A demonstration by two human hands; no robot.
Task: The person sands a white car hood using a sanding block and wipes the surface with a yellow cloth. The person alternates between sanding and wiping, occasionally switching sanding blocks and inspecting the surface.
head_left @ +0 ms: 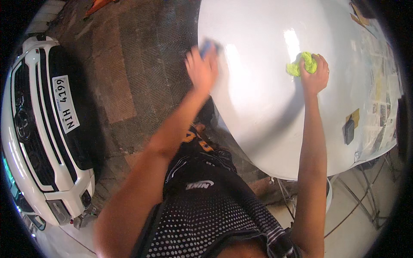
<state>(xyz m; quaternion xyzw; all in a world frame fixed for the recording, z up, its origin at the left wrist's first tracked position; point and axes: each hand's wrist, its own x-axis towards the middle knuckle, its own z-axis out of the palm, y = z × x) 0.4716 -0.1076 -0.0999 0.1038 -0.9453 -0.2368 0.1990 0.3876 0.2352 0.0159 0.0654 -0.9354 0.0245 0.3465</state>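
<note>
A large glossy white panel [258, 86], shaped like a car hood, lies in front of me and to the right. My right hand [317, 78] is closed on a crumpled yellow-green cloth [306, 62], which rests against the panel's surface. My left hand [201, 72] is at the panel's left edge, its fingers around a small blue and dark block [210, 45]. Motion smears that block, so I cannot tell its exact kind or whether it touches the panel.
On the panel's near right part lies a dark grey block [349, 131] beside a tan piece. Newspaper masking [380, 109] covers the right side. Thin metal stand legs [365, 189] show underneath. A white vehicle [64, 172] stands at the left, beyond a dark textured floor [137, 56].
</note>
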